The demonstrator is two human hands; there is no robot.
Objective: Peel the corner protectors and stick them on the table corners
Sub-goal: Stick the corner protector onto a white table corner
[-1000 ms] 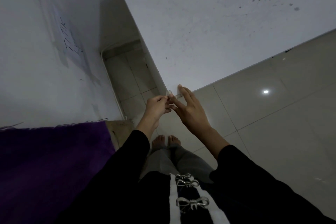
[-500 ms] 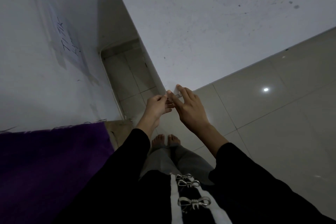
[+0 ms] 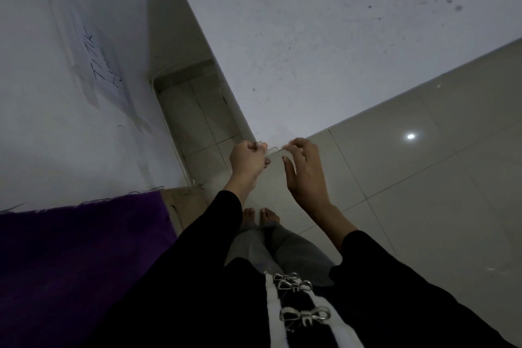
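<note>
Head view looks down at a white tabletop [image 3: 324, 45] that fills the upper right of the frame. Its near corner points down toward the middle of the frame. Both hands meet right at that corner.

A clear corner protector [image 3: 273, 151] sits at the tip of the corner, between the two hands. It is thin, see-through and hard to make out. Its long side seems to run left to right along the table edge, but I cannot tell for sure.

The left hand [image 3: 248, 159] is curled into a loose fist, and its fingertips pinch the left end of the protector. The right hand [image 3: 306, 175] is half open. Its fingers bend over the right end at the table edge, and its thumb sticks out below, apart from the fingers. I cannot tell if it grips the protector or only touches it.

A second white surface with a paper note [image 3: 101, 70] lies in the upper left of the frame. A purple cloth [image 3: 79, 257] covers the lower left. Shiny floor tiles [image 3: 423, 192] fill the right side, with one bright spot of light on them. Two bare feet [image 3: 261, 216] stand on the floor below the hands. Black sleeves [image 3: 214, 229] reach up from the bottom of the frame.
</note>
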